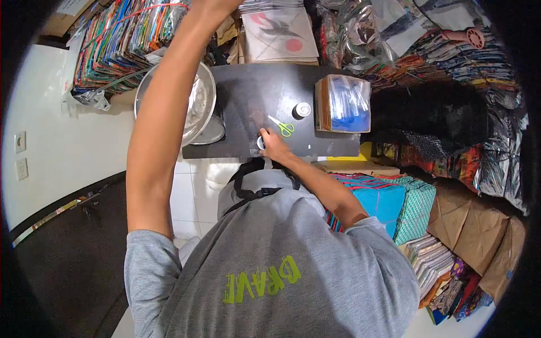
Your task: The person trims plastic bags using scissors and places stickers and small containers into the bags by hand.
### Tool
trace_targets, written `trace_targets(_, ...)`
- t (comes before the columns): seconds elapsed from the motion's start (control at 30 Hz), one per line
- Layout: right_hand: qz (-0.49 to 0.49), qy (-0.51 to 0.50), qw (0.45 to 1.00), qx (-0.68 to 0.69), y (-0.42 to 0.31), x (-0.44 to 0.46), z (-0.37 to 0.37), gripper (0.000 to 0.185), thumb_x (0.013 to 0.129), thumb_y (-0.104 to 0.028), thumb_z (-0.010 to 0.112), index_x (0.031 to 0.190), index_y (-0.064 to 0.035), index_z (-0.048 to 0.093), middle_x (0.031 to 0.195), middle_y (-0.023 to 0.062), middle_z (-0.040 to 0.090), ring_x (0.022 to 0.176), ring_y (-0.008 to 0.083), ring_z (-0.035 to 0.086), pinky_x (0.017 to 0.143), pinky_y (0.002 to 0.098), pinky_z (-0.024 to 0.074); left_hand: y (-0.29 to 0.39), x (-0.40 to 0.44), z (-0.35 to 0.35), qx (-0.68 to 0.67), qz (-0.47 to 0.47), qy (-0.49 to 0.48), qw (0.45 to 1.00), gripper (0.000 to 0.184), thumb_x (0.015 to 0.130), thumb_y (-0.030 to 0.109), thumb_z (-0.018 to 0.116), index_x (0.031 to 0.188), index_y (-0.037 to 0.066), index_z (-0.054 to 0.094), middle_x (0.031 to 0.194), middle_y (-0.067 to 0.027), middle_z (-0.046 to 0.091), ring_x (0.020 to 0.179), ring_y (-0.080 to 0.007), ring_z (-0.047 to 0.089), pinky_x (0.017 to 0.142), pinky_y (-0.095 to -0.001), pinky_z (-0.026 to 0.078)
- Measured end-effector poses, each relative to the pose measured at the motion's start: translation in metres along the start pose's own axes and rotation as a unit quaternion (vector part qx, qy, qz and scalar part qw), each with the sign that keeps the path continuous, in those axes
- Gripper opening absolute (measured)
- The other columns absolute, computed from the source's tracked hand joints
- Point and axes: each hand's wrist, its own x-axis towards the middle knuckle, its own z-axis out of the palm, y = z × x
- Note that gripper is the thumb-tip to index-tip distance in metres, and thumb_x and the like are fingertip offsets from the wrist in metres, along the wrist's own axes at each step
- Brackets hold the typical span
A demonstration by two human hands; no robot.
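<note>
My right hand [274, 147] is closed on a small round white roll of tape [260, 143] at the near edge of the dark table [242, 90]. Just beyond it lie scissors [285, 129] with green handles. A small round dark item with a pale top [302, 110], maybe a spool or jar, stands farther back. My left arm reaches far forward over a metal basin [204, 107]. Only part of my left hand [217, 5] shows at the top edge, near stacked white printed packets [279, 34]; its fingers are out of view.
An open cardboard box [322, 105] of clear plastic sleeves stands at the table's right. Bundled colourful folded sheets [124, 45] are piled back left, with more stacks [468, 56] back right. Blue and green woven bundles [372, 197] sit beside my right arm.
</note>
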Motion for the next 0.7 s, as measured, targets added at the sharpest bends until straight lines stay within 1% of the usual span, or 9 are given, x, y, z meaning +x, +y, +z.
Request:
trace_targets(0.07, 0.020, -0.019, 1.000, 0.006, -0.002, 0.001, 0.006, 0.071, 0.069, -0.014, 0.089, 0.127, -0.0073, 0.049, 0.124, 0.0217, 0.053, 0.113, 0.0473, 0.060, 0.093, 0.0538, 0.0536, 0.006, -0.005, -0.005, 0.003, -0.011, -0.012, 1.000, 0.019, 0.086, 0.000, 0.071, 0.104, -0.001, 0.076, 0.093, -0.0175, 0.078, 0.084, -0.0225, 0.077, 0.074, -0.0324, 0.059)
trace_targets(0.17, -0.007, 0.023, 0.998, -0.053, 0.000, 0.000, 0.017, 0.073, 0.071, -0.015, 0.088, 0.131, -0.0115, 0.047, 0.122, 0.0187, 0.054, 0.119, 0.0450, 0.055, 0.092, 0.0530, 0.0549, 0.013, -0.010, -0.010, -0.046, -0.060, -0.017, 0.997, 0.018, 0.087, -0.001, 0.070, 0.104, -0.003, 0.076, 0.092, -0.0158, 0.078, 0.082, -0.0203, 0.076, 0.072, -0.0318, 0.059)
trace_targets(0.23, -0.020, 0.029, 0.998, -0.056, 0.014, 0.003, 0.028, 0.073, 0.071, -0.016, 0.088, 0.132, -0.0109, 0.046, 0.122, 0.0187, 0.054, 0.118, 0.0453, 0.055, 0.093, 0.0530, 0.0544, 0.028, -0.011, -0.022, -0.044, -0.145, -0.028, 0.988, 0.018, 0.088, -0.002, 0.068, 0.104, -0.003, 0.076, 0.090, -0.0136, 0.078, 0.082, -0.0189, 0.076, 0.071, -0.0307, 0.060)
trace_targets(0.27, -0.036, 0.032, 0.997, -0.059, 0.020, 0.005, 0.034, 0.074, 0.071, -0.017, 0.088, 0.132, -0.0104, 0.046, 0.122, 0.0186, 0.055, 0.117, 0.0455, 0.055, 0.094, 0.0530, 0.0538, 0.014, -0.013, -0.023, -0.025, -0.053, -0.007, 0.998, 0.017, 0.089, -0.002, 0.068, 0.104, -0.003, 0.076, 0.089, -0.0123, 0.078, 0.082, -0.0187, 0.076, 0.070, -0.0300, 0.060)
trace_targets(0.3, -0.037, 0.034, 0.997, -0.059, 0.018, 0.006, 0.032, 0.074, 0.071, -0.017, 0.088, 0.132, -0.0104, 0.046, 0.122, 0.0186, 0.055, 0.117, 0.0455, 0.055, 0.094, 0.0530, 0.0538, 0.014, -0.012, -0.029, -0.025, -0.051, -0.006, 0.998, 0.017, 0.089, -0.002, 0.068, 0.104, -0.003, 0.076, 0.089, -0.0123, 0.078, 0.082, -0.0187, 0.076, 0.070, -0.0300, 0.060)
trace_targets(0.37, -0.033, 0.030, 0.998, -0.037, 0.016, 0.003, 0.028, 0.074, 0.071, -0.017, 0.088, 0.131, -0.0088, 0.045, 0.120, 0.0192, 0.055, 0.116, 0.0461, 0.055, 0.094, 0.0530, 0.0532, 0.016, -0.012, -0.040, -0.037, -0.135, -0.037, 0.989, 0.016, 0.089, -0.001, 0.068, 0.102, -0.003, 0.076, 0.088, -0.0123, 0.078, 0.082, -0.0176, 0.076, 0.071, -0.0297, 0.060)
trace_targets(0.4, -0.029, 0.020, 0.999, -0.037, 0.014, 0.002, 0.024, 0.072, 0.071, -0.016, 0.087, 0.129, -0.0078, 0.045, 0.119, 0.0196, 0.056, 0.116, 0.0461, 0.056, 0.094, 0.0530, 0.0527, 0.012, -0.013, -0.043, -0.008, -0.083, -0.016, 0.996, 0.014, 0.089, 0.000, 0.068, 0.100, -0.003, 0.077, 0.087, -0.0121, 0.078, 0.080, -0.0172, 0.076, 0.071, -0.0298, 0.059)
trace_targets(0.63, -0.073, 0.029, 0.996, -0.041, 0.016, 0.006, 0.019, 0.068, 0.073, -0.015, 0.086, 0.127, -0.0074, 0.044, 0.119, 0.0193, 0.056, 0.115, 0.0453, 0.056, 0.094, 0.0520, 0.0517, 0.006, -0.017, -0.043, -0.065, -0.143, -0.014, 0.987, 0.013, 0.089, 0.002, 0.070, 0.100, -0.002, 0.077, 0.087, -0.0122, 0.078, 0.078, -0.0170, 0.076, 0.069, -0.0288, 0.059)
trace_targets(0.7, -0.065, 0.011, 0.995, -0.069, 0.014, 0.007, 0.017, 0.068, 0.075, -0.017, 0.086, 0.129, -0.0077, 0.045, 0.120, 0.0191, 0.056, 0.113, 0.0453, 0.057, 0.094, 0.0523, 0.0514, 0.006, -0.017, -0.040, -0.071, -0.118, 0.004, 0.990, 0.013, 0.089, 0.002, 0.071, 0.100, -0.003, 0.077, 0.085, -0.0118, 0.078, 0.075, -0.0158, 0.075, 0.066, -0.0281, 0.058)
